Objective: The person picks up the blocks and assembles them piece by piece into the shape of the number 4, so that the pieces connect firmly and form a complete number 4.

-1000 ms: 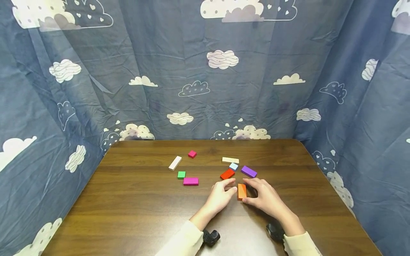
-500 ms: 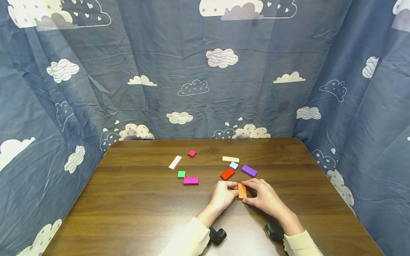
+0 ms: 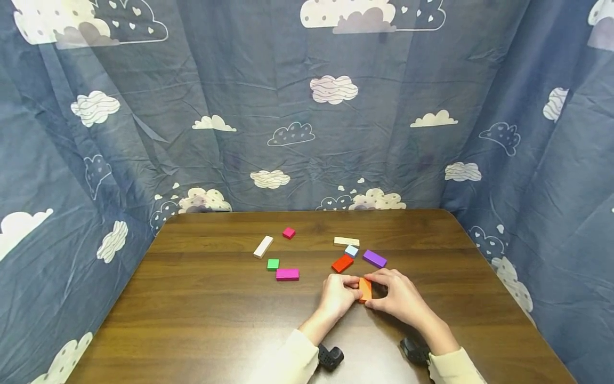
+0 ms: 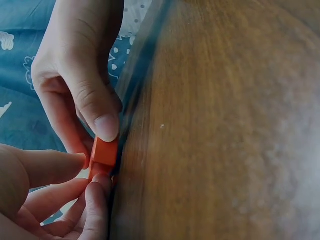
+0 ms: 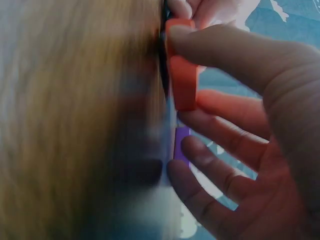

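An orange block (image 3: 365, 290) lies on the table between my two hands. My right hand (image 3: 399, 296) grips it by its ends, thumb at the near end and forefinger at the far end; the right wrist view shows the thumb on the orange block (image 5: 184, 82) too. At its left side my left hand (image 3: 337, 296) pinches it with curled fingers and thumb, which cover part of that edge. In the left wrist view the orange block (image 4: 104, 152) sits between both sets of fingertips. Just beyond the hands lie a red block (image 3: 342, 263) and a purple block (image 3: 374, 258).
Farther back are a light blue block (image 3: 352, 251) and a cream block (image 3: 347, 241). To the left lie a magenta block (image 3: 287, 274), a green one (image 3: 273, 264), a white one (image 3: 263, 247) and a crimson one (image 3: 289, 233). A cloud-patterned curtain (image 3: 268, 154) hangs behind the wooden table (image 3: 201, 314).
My left hand has moved right, from apart to touching the orange block, and its fingers have drawn together. The right hand has stayed at the block's ends. The other blocks lie unmoved.
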